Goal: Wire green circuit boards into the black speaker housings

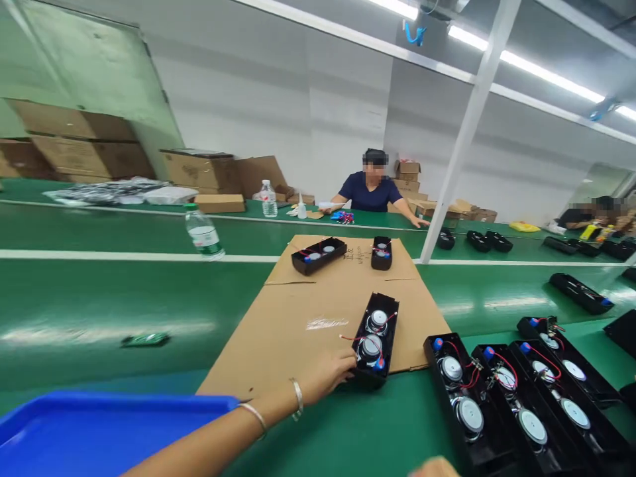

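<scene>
My left hand [334, 372] reaches in from the lower left, its fingers closed on the near left edge of a black speaker housing [383, 379]. That housing holds two round speakers, red wires and a blue part, and lies over the near right edge of a flat cardboard sheet [288, 318]. Only a small blurred part of my right hand [434, 468] shows at the bottom edge; its fingers cannot be made out. Two more housings [318, 257] [381, 255] lie at the far end of the cardboard.
Several black housings [470, 397] lie at the right. A blue tray [114, 404] sits at the lower left, a green circuit board [146, 340] beyond it. A bottle [203, 235] stands farther back. A person in dark blue [372, 192] sits across; a white post [460, 132] rises right of the cardboard.
</scene>
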The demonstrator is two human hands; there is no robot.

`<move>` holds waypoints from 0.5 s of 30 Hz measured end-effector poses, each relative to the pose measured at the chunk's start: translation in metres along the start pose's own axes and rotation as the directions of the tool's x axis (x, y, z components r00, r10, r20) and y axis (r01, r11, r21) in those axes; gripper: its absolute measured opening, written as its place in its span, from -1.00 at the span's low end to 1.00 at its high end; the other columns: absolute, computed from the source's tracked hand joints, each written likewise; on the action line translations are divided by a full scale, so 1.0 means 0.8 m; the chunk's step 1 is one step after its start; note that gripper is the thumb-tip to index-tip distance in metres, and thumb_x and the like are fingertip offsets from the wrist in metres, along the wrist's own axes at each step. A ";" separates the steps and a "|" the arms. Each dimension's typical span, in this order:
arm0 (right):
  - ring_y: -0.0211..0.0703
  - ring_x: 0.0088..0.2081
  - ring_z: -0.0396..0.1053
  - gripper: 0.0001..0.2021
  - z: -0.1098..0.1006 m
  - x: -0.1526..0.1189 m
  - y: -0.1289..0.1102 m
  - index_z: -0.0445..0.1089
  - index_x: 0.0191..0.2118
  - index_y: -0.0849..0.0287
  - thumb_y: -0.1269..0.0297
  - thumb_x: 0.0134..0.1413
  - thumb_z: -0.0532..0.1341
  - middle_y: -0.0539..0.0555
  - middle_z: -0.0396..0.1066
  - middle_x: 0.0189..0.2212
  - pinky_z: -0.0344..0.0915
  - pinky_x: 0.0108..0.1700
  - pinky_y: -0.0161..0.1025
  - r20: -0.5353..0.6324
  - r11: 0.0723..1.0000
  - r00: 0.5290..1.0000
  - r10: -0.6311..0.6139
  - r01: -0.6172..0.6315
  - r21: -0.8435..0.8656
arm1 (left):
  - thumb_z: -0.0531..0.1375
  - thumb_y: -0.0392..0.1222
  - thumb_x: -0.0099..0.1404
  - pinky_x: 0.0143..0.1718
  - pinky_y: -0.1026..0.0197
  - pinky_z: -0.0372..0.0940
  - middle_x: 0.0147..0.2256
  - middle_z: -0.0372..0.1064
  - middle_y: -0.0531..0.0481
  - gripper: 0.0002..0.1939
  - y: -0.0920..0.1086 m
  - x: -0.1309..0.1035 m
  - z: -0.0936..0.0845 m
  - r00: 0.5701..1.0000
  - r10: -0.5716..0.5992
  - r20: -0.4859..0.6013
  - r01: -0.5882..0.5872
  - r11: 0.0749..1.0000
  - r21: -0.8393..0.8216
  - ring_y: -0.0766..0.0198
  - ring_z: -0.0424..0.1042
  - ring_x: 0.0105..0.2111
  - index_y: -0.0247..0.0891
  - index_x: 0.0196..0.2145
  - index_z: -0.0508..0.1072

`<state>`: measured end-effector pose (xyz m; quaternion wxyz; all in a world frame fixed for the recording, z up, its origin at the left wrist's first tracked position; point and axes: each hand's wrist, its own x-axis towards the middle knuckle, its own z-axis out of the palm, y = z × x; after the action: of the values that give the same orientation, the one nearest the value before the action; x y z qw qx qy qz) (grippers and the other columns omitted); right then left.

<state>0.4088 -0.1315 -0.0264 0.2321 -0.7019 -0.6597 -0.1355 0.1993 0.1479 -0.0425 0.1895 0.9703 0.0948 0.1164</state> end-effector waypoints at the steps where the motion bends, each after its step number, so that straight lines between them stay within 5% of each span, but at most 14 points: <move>1: 0.11 0.15 0.11 -0.32 0.019 0.005 -0.020 0.02 0.18 -0.33 0.09 -0.12 0.20 -0.05 0.15 0.15 0.32 -0.06 0.13 0.027 0.999 0.999 -0.030 0.029 0.025 | 0.03 -0.36 0.25 -0.33 0.25 0.24 -0.35 0.41 -0.06 -0.84 0.010 -0.028 -0.007 0.999 0.040 0.022 -0.040 0.999 -0.012 0.23 0.38 -0.34 -0.25 -0.42 0.37; 5: 0.27 0.21 -0.07 0.00 0.069 0.047 -0.086 -0.16 0.27 -0.12 0.35 -0.32 0.35 0.08 -0.07 0.24 0.13 0.09 0.25 0.195 0.979 0.959 -0.204 0.196 0.063 | 0.04 -0.32 0.27 -0.33 0.24 0.23 -0.34 0.46 -0.08 -0.83 0.041 -0.114 -0.040 0.983 0.162 0.088 -0.157 0.986 -0.063 0.21 0.40 -0.35 -0.23 -0.44 0.38; 8: 0.49 0.21 -0.18 0.22 0.091 0.082 -0.127 -0.17 0.28 0.03 0.27 -0.61 0.47 0.30 -0.22 0.26 -0.08 0.07 0.43 0.351 0.896 0.827 -0.439 0.434 0.099 | 0.05 -0.31 0.27 -0.31 0.26 0.24 -0.34 0.49 -0.07 -0.81 0.053 -0.156 -0.056 0.972 0.209 0.107 -0.199 0.975 -0.102 0.24 0.43 -0.34 -0.20 -0.47 0.37; 11: 0.41 0.15 0.03 0.00 0.114 0.096 -0.156 -0.07 0.25 0.03 0.22 -0.39 0.41 0.36 0.01 0.19 -0.06 0.04 0.44 0.328 0.759 0.692 -0.643 0.634 0.150 | 0.10 -0.33 0.25 -0.32 0.30 0.25 -0.36 0.52 -0.03 -0.79 0.058 -0.187 -0.057 0.967 0.228 0.110 -0.212 0.966 -0.147 0.28 0.46 -0.34 -0.19 -0.54 0.36; 15: 0.14 -0.09 0.35 -0.36 0.146 0.081 -0.166 0.05 0.20 -0.01 0.37 -0.03 0.19 0.19 0.37 -0.05 0.19 0.00 0.21 0.209 0.731 0.709 -0.673 0.680 0.046 | 0.21 -0.31 0.15 -0.31 0.39 0.30 -0.24 0.53 0.06 -0.91 0.037 -0.212 -0.064 0.989 0.123 0.078 -0.104 0.972 -0.210 0.34 0.49 -0.30 -0.14 -0.46 0.46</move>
<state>0.2702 -0.0138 -0.0745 0.0830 -0.4256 -0.8891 -0.1469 0.0286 0.0996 -0.0171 0.2859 0.9537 0.0179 0.0920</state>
